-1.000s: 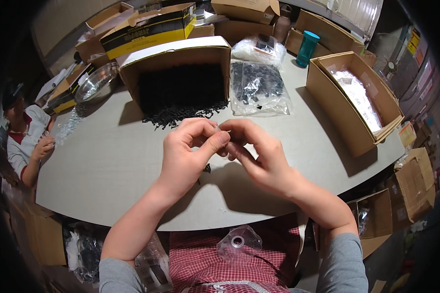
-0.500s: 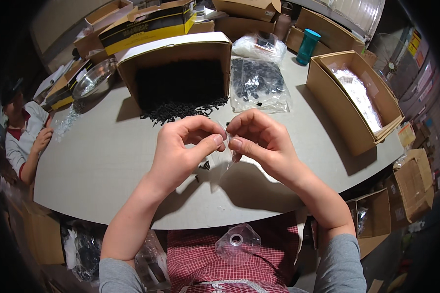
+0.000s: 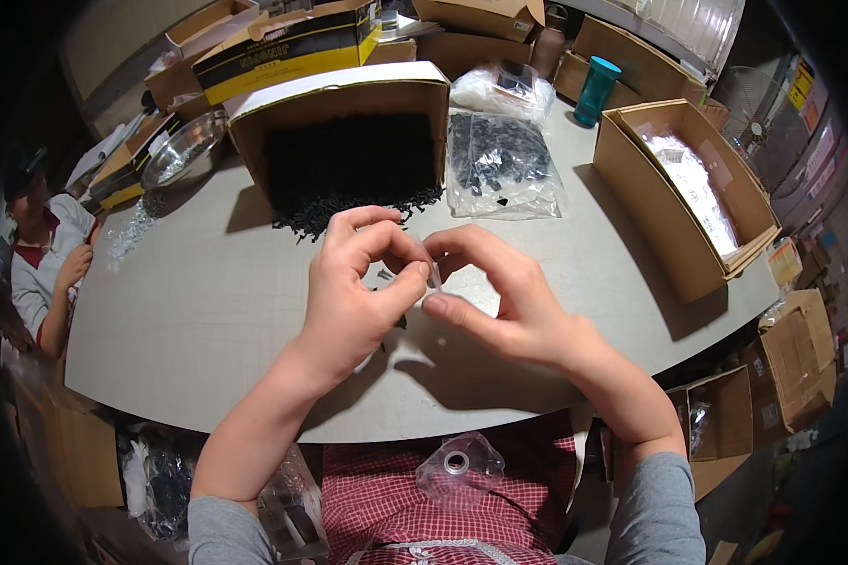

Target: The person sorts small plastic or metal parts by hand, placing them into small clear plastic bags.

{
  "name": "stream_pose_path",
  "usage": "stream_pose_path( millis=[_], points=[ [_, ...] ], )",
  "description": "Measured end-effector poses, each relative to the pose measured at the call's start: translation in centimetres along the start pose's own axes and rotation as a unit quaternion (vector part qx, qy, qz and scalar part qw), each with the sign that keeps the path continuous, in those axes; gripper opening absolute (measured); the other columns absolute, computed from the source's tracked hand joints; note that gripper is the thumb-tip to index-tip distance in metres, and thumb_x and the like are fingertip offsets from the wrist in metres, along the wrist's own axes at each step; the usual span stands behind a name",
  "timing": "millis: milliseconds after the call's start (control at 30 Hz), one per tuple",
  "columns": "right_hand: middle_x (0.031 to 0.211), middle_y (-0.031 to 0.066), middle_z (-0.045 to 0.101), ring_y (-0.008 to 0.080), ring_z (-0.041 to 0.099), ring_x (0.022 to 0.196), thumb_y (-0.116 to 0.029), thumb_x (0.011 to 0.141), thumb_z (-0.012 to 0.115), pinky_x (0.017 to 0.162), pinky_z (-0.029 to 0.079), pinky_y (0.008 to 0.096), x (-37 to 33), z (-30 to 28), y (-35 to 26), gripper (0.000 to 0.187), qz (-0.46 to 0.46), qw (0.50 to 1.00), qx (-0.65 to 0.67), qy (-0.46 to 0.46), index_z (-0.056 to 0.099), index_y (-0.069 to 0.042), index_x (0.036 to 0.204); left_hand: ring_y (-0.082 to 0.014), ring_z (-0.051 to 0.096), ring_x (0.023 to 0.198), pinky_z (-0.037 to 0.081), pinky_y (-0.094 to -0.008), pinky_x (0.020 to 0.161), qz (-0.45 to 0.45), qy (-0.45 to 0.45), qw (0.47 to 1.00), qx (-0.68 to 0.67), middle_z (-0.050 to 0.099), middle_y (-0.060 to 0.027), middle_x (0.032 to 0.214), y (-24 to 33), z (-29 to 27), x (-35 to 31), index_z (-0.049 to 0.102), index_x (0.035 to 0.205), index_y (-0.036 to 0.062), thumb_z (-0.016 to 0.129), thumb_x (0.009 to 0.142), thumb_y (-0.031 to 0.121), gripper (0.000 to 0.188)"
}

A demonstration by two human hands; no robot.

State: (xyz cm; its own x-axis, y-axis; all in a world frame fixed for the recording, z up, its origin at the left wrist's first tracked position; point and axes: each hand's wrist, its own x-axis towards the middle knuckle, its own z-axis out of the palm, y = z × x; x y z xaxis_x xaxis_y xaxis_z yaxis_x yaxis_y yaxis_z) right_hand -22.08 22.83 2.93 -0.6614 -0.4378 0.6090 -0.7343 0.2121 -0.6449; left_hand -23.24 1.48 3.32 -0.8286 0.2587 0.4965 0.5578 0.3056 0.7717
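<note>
The held bag [image 3: 434, 276] is colourless, the piled pieces [image 3: 301, 222] black. The table [image 3: 188, 348] is pale grey, the sleeves [image 3: 660, 508] grey, the apron [image 3: 377, 490] red with a pale check, the bottle [image 3: 595, 96] teal, one box [image 3: 287, 64] black and yellow.

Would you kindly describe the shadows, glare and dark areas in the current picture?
Head view: left hand and right hand cast shadows on the table; head view: white contents of the right-side carton look washed out; head view: corners fall black.
</note>
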Motion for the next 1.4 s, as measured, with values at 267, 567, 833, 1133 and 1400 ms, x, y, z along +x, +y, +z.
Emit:
stream_pose_path(
  millis=[267, 567, 833, 1133, 1400],
  points=[
    [0.106, 0.0157, 0.071, 0.0264, 0.075, 0.085, 0.001, 0.092, 0.071, 0.072, 0.058, 0.0350, -0.4, 0.3, 0.2, 0.022, 0.027, 0.999, -0.005, 0.038, 0.067, 0.001, 0.114, -0.0280, 0.058, 0.120, 0.051, -0.0404, 0.094, 0.076, 0.023, 0.995, 0.068, 0.071, -0.0067, 0.087, 0.7, 0.8, -0.3, 0.071, 0.082, 0.0051, 0.075, 0.079, 0.005, 0.004],
    [0.086, 0.0153, 0.069, 0.0271, 0.073, 0.077, -0.005, 0.094, 0.070, 0.064, 0.056, 0.0374, -0.2, -0.6, -1.3, 0.011, 0.101, 0.993, -0.067, 0.009, 0.063, 0.000, 0.101, -0.0294, 0.061, 0.115, 0.045, -0.0446, 0.100, 0.139, 0.023, 0.983, 0.113, 0.070, -0.0041, 0.077, 0.1, 0.8, -0.1, 0.071, 0.082, 0.0054, 0.074, 0.082, 0.008, 0.004],
    [0.082, 0.0173, 0.068, 0.0313, 0.071, 0.073, -0.008, 0.093, 0.068, 0.063, 0.054, 0.0410, -0.6, -0.1, -0.1, 0.013, 0.080, 0.997, -0.013, 0.017, 0.061, 0.001, 0.100, -0.0280, 0.065, 0.113, 0.042, -0.0455, 0.097, 0.153, 0.030, 0.978, 0.142, 0.070, -0.0029, 0.077, 0.9, 1.0, -0.2, 0.071, 0.077, 0.0078, 0.075, 0.081, 0.010, 0.006],
    [0.085, 0.0104, 0.064, 0.0314, 0.066, 0.070, 0.001, 0.081, 0.071, 0.063, 0.054, 0.0412, 0.1, 0.4, 0.5, 0.023, -0.077, 0.973, -0.173, 0.130, 0.066, -0.007, 0.102, -0.0213, 0.068, 0.108, 0.036, -0.0422, 0.105, 0.157, 0.029, 0.965, 0.207, 0.066, -0.0002, 0.075, 1.5, 0.6, -0.4, 0.066, 0.069, 0.0090, 0.074, 0.075, 0.010, 0.010],
    [0.111, 0.0139, 0.065, 0.0359, 0.062, 0.110, -0.002, 0.077, 0.077, 0.098, 0.051, 0.0471, 0.3, -1.4, -1.0, 0.034, -0.112, 0.974, -0.190, -0.044, 0.074, -0.009, 0.111, -0.0103, 0.062, 0.074, 0.056, -0.0281, 0.078, -0.169, -0.042, 0.966, -0.190, 0.070, -0.0056, 0.087, 0.6, -1.3, 0.5, 0.070, 0.090, 0.0006, 0.070, 0.094, 0.016, 0.016]
  ],
)
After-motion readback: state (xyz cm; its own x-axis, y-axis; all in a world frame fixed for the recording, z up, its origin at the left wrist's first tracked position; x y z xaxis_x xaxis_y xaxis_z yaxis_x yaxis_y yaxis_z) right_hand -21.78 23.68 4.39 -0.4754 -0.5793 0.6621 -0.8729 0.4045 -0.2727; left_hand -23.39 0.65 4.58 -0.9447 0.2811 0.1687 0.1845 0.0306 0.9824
